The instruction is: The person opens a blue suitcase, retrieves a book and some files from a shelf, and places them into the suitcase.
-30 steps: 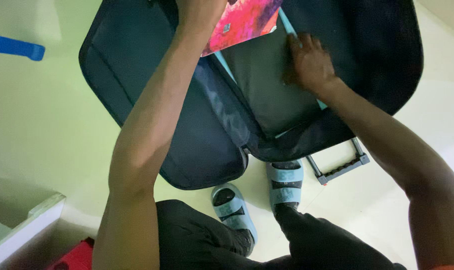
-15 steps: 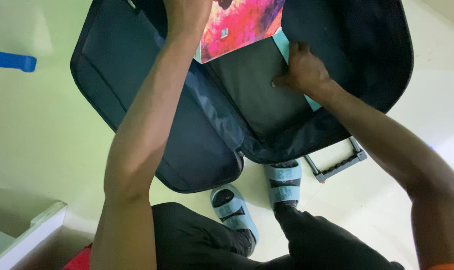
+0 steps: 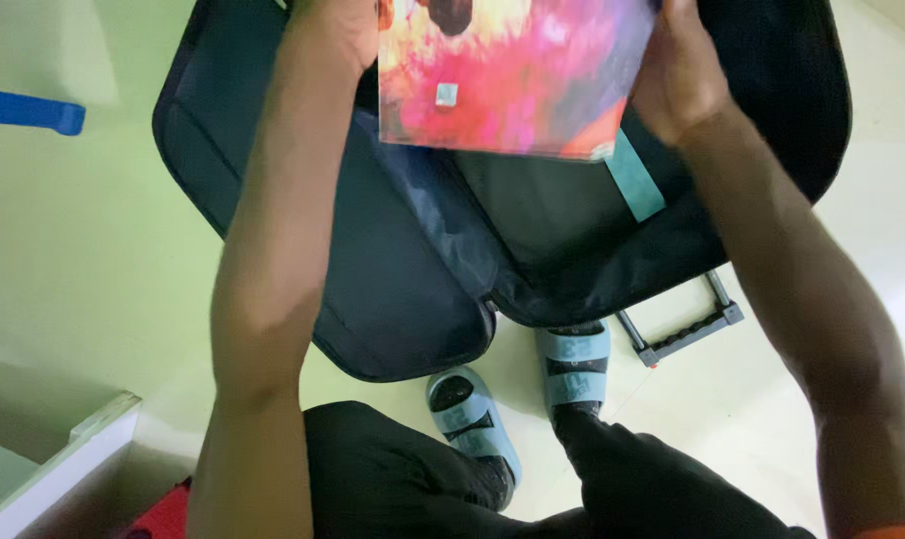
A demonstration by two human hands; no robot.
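Dim, greenish-tinted light; soft shadows pool under the suitcase [image 3: 393, 289]. The colourful book [image 3: 507, 75] is motion-blurred, and the edges look softly stretched.

A pale, glossy floor [image 3: 93, 260] is seen, with a white ledge [image 3: 58, 464] at lower left.

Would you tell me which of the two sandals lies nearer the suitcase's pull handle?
The sandal on the picture's right; the other sandal sits lower left, farther from the pull handle.
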